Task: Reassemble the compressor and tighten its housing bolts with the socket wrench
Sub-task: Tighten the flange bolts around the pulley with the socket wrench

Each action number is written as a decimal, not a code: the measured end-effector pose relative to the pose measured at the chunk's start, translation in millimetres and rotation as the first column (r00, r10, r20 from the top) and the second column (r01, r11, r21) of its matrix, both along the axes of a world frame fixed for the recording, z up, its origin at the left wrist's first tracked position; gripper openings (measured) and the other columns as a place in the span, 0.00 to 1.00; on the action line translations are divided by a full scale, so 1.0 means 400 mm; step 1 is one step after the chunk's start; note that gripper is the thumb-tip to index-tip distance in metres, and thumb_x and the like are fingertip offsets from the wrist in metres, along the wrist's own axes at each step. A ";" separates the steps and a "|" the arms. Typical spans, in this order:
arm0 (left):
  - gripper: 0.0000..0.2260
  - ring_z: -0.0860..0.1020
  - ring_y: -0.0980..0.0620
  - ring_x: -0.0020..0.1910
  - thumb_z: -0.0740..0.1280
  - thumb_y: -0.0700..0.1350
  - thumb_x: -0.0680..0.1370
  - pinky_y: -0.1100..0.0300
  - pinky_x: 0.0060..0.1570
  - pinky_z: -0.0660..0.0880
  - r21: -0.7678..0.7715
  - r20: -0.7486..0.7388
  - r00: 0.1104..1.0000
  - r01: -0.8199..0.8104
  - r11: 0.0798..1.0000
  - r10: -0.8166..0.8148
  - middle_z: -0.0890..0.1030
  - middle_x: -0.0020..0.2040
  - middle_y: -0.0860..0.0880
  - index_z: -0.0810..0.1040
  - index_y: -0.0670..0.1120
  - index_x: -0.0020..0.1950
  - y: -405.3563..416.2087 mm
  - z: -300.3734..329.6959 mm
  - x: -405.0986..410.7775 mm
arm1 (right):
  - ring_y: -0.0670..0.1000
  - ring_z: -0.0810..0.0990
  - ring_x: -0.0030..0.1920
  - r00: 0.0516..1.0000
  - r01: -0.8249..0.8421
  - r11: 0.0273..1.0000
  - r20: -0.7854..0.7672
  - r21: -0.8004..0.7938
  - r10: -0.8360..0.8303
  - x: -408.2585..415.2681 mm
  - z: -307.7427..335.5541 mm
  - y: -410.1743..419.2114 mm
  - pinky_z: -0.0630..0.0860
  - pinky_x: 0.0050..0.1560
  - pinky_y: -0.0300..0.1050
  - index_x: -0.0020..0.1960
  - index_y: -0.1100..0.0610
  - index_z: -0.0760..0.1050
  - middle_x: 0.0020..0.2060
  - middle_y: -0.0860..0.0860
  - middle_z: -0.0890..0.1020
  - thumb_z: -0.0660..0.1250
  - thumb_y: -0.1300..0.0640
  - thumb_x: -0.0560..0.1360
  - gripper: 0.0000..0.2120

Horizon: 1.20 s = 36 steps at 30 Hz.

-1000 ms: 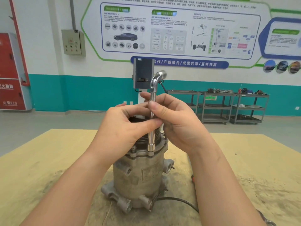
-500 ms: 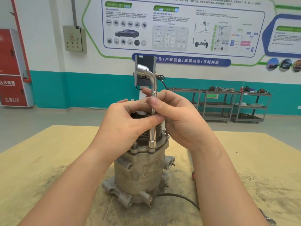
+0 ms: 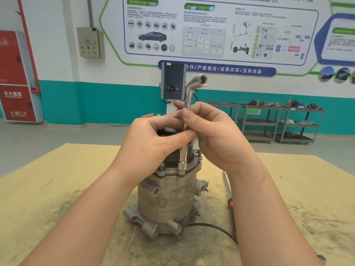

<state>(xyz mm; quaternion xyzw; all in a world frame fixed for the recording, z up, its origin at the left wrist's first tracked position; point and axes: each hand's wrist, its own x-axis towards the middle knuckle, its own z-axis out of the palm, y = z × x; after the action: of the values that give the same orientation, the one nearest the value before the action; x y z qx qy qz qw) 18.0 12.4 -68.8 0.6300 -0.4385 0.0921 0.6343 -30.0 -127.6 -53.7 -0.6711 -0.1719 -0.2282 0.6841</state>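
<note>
two hands, left hand (image 3: 153, 143) and right hand (image 3: 215, 135), pinch one socket wrench (image 3: 185, 135); one compressor (image 3: 169, 194) beneath.

Bent wrench head turned from left to right

The bent upper end of the shiny L-shaped steel socket wrench (image 3: 186, 120), which pointed left half a second before, swung round to point right, blurred, as both hands' fingers twisted its upright shaft.

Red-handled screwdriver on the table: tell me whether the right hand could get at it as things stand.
Probably not at once: the right hand grips the bent steel socket wrench. The red-handled screwdriver lies uncovered just below that forearm.
</note>
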 end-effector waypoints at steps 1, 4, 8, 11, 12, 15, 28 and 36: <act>0.09 0.81 0.53 0.57 0.76 0.51 0.67 0.45 0.69 0.67 -0.014 -0.023 1.000 0.009 1.000 -0.010 0.86 0.49 0.57 0.87 0.49 0.45 0.000 0.002 -0.004 | 0.53 0.75 0.66 1.000 0.007 1.000 0.003 0.016 -0.007 -0.002 0.001 0.003 0.63 0.72 0.61 0.36 0.56 0.74 0.47 0.59 0.79 0.73 0.55 0.65 0.09; 0.07 0.83 0.51 0.53 0.77 0.48 0.68 0.43 0.67 0.70 -0.022 -0.019 1.000 0.015 1.000 -0.015 0.86 0.46 0.56 0.87 0.46 0.43 0.001 0.002 -0.004 | 0.54 0.83 0.54 1.000 -0.007 1.000 -0.006 -0.007 0.007 0.001 0.002 0.002 0.71 0.65 0.54 0.38 0.56 0.73 0.46 0.59 0.78 0.75 0.54 0.63 0.12; 0.03 0.80 0.61 0.54 0.74 0.45 0.73 0.55 0.71 0.62 0.006 0.025 0.999 -0.028 1.000 0.028 0.86 0.46 0.57 0.87 0.50 0.45 0.003 -0.005 0.012 | 0.43 0.81 0.55 0.999 -0.039 0.996 -0.012 -0.085 0.038 -0.001 0.001 -0.006 0.76 0.58 0.41 0.41 0.52 0.84 0.47 0.48 0.85 0.66 0.52 0.72 0.08; 0.05 0.78 0.68 0.50 0.71 0.44 0.76 0.75 0.65 0.55 0.078 0.113 0.991 -0.082 0.994 0.073 0.86 0.45 0.61 0.86 0.54 0.47 0.003 -0.003 0.009 | 0.43 0.72 0.68 1.000 -0.024 0.994 -0.002 -0.111 0.024 -0.004 0.004 -0.006 0.66 0.70 0.50 0.41 0.50 0.86 0.49 0.45 0.85 0.66 0.52 0.73 0.10; 0.05 0.79 0.68 0.49 0.71 0.45 0.77 0.79 0.61 0.54 0.096 0.139 0.987 -0.089 0.991 0.076 0.85 0.45 0.61 0.85 0.54 0.48 0.002 -0.003 0.008 | 0.43 0.71 0.69 1.000 -0.006 0.993 0.004 -0.116 0.007 -0.001 0.004 -0.005 0.65 0.71 0.51 0.40 0.50 0.86 0.49 0.45 0.85 0.66 0.53 0.72 0.09; 0.05 0.80 0.64 0.50 0.71 0.48 0.76 0.69 0.69 0.55 0.087 0.139 0.989 -0.069 0.994 0.056 0.85 0.46 0.61 0.86 0.54 0.49 0.004 -0.002 0.010 | 0.44 0.78 0.62 0.999 0.049 0.996 0.008 -0.068 -0.049 0.005 0.001 0.004 0.71 0.67 0.50 0.35 0.51 0.82 0.45 0.48 0.84 0.70 0.53 0.69 0.05; 0.10 0.77 0.70 0.54 0.71 0.43 0.77 0.71 0.66 0.55 0.053 0.158 0.984 -0.088 0.995 0.079 0.82 0.48 0.69 0.84 0.59 0.45 0.000 0.001 0.003 | 0.44 0.82 0.56 0.997 -0.073 0.996 0.034 -0.058 0.075 -0.004 0.001 -0.004 0.76 0.55 0.40 0.45 0.51 0.85 0.50 0.49 0.85 0.64 0.54 0.75 0.11; 0.14 0.76 0.71 0.54 0.67 0.42 0.79 0.82 0.57 0.53 0.132 0.235 0.971 -0.082 0.988 0.050 0.79 0.49 0.75 0.81 0.63 0.49 0.001 0.002 -0.001 | 0.44 0.78 0.62 0.998 0.020 0.994 0.059 -0.109 -0.013 0.005 0.000 -0.003 0.71 0.66 0.49 0.39 0.49 0.84 0.56 0.48 0.83 0.65 0.53 0.73 0.09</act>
<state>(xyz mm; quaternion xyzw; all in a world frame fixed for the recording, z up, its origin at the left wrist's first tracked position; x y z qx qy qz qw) 17.6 12.7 -67.8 0.6725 -0.4935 0.1547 0.5294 -27.8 -128.7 -53.7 -0.7022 -0.1985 -0.2435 0.6389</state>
